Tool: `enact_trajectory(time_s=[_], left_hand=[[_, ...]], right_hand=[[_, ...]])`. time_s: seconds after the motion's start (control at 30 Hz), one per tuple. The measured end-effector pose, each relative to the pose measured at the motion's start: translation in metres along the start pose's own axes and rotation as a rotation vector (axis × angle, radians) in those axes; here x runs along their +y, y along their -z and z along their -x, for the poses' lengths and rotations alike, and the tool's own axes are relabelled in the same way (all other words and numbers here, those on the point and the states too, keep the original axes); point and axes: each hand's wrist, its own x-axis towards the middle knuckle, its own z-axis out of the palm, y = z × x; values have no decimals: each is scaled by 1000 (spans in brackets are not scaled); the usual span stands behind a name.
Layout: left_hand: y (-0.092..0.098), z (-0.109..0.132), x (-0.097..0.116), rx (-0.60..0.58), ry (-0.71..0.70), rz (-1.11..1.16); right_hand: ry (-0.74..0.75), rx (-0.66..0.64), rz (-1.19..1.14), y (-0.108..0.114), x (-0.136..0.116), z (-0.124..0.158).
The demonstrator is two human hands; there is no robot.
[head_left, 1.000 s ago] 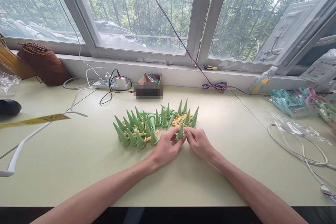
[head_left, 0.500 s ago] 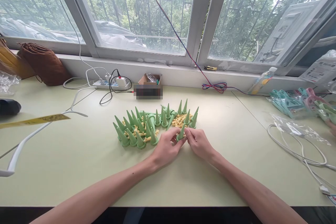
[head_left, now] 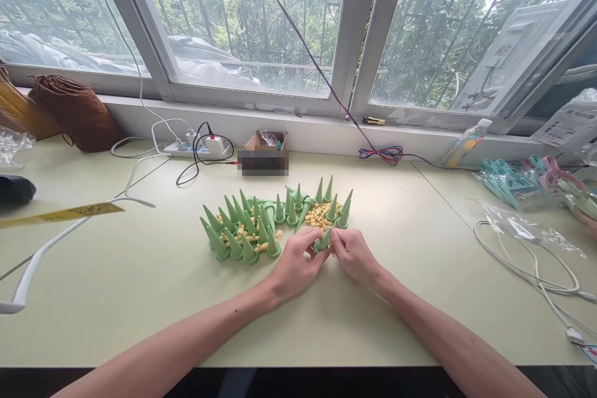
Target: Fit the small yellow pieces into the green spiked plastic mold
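The left hand is pinching a tilted green cone, seemingly steadying it for the right hand, whose fingers are pressing together alongside, anything between them hidden!

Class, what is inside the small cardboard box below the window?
Inside the box, crumpled clear plastic shows, with a small teal bit on the right. Anything beneath the plastic is covered and cannot be seen. A blurred dark object hides the box's lower front.

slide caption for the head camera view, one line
Left hand holding a tilted green cone, right hand close at its side, near clustered green cones and small yellow parts.
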Motion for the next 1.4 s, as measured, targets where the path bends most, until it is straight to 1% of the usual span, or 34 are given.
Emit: enact_trajectory(time_s=[0.2,0.3,0.4,0.5,0.63,0.73,1.07,1.4], left_hand=[[1,-1,3,-4,23,30],[0,-2,3,10,104,77],[0,-2,1,-12,206,213],[0,-3,-2,-43,292,368],[1,-4,-3,-30,377,480],[2,-6,-3,-22,397,510],[3,-8,1,12,428,505],[4,-7,3,2,437,496]], right_hand=[[10,13,-13,-1,0,0],[13,59,-6,-1,0,-1],[-2,97,-18,-1,-2,-1],[-16,95,-59,0,-4,0],[-16,96,-83,2,-6,1],[-9,87,-76,2,-6,1],[13,76,-83,2,-4,0],[48,59,-95,2,-4,-1]])
